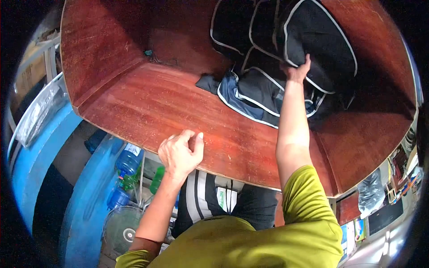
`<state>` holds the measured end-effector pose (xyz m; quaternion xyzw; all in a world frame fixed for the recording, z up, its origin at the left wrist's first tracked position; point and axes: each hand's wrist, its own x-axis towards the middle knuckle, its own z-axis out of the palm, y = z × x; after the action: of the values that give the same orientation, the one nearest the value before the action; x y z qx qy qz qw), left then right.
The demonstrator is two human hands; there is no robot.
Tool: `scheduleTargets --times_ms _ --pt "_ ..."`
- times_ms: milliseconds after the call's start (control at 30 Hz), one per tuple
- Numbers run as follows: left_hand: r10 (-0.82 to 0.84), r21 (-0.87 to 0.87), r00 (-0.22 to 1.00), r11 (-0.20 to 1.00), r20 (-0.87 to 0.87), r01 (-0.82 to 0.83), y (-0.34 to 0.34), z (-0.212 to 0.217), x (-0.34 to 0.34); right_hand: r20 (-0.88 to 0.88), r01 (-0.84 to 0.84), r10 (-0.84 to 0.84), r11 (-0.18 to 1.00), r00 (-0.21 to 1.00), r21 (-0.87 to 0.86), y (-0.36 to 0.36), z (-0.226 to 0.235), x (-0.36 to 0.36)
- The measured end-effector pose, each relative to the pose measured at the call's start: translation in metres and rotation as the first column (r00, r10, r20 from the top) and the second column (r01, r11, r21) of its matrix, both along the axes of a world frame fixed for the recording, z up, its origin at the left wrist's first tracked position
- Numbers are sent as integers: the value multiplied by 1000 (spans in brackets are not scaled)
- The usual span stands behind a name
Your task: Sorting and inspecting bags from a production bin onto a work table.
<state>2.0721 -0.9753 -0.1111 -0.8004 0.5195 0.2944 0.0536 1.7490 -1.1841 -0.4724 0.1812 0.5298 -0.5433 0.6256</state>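
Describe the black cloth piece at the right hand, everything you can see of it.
The black cloth piece is broad with rounded corners, mostly plain, and edged with pale trim. It looks like soft fabric. It sits toward the right inside a reddish-brown wooden box, beside other black pieces with similar trim, and its top reaches the picture's upper edge. The right hand touches its lower left edge; how firmly it grips cannot be told.
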Motion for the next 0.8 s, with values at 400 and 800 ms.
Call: scheduleTargets --times_ms 400,800 --pt "-13 -58 1000 998 12 14 1 6 -2 -278 16 -77 976 957 -215 -28 233 -51" --pt "-23 36 997 999 77 21 15 25 1 -155 95 -84 993 984 66 228 529 -49"
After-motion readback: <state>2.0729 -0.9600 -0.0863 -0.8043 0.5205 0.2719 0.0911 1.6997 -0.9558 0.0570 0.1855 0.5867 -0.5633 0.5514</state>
